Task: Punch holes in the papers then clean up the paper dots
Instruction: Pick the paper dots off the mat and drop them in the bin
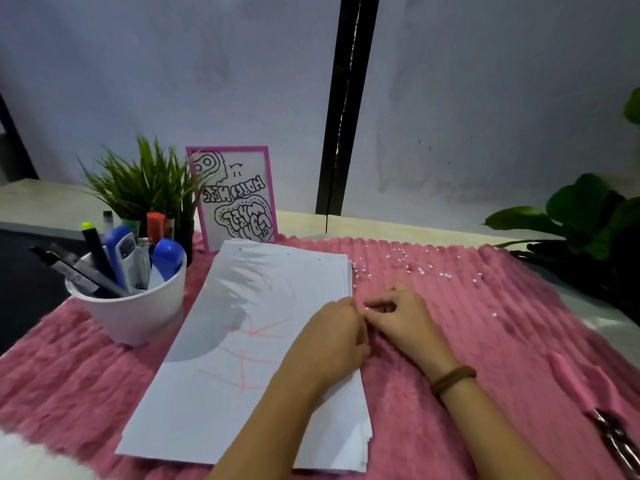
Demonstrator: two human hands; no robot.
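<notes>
1. Pinching w/ R hand point(405, 317) at a few paper dots point(420, 270) on pink mat point(502, 344). Thumb & fingertips point(373, 306) curled in and drawn together, a couple of white specks right at the tips, just beside L hand's knuckles.
2. Resting L hand point(329, 336) on rt edge of papers point(242, 344), back of hand up, fingers curled under. Can't tell whether anything is held inside.
3. Lying flat on the mat, centre-left: papers as a white stack, long side running away from the camera, red scribble on top sheet, a couple of small dark specks nr far edge.
4. Scattered over the mat beyond R hand: most of the dots, from the stack's far rt corner out toward the rt. One stray well apart, nr the mat's rt edge.
5. Sitting at the mat's rt side, well apart from both hands: punch point(588, 386), plier-type, pink handles, metal end cut off by the frame's bottom rt corner.
6. Standing just left of the stack: white cup point(131, 313) crammed w/ markers point(121, 254), its shadow falling across the top sheet.
7. Propped behind the stack's far end: framed drawing point(239, 195) w/ pink border. Grass plant point(145, 185) beside it, behind the cup.
8. Showing at far rt, off the mat: leafy plant point(585, 216).
9. Wrapped round R wrist: brown bracelet point(452, 379).
</notes>
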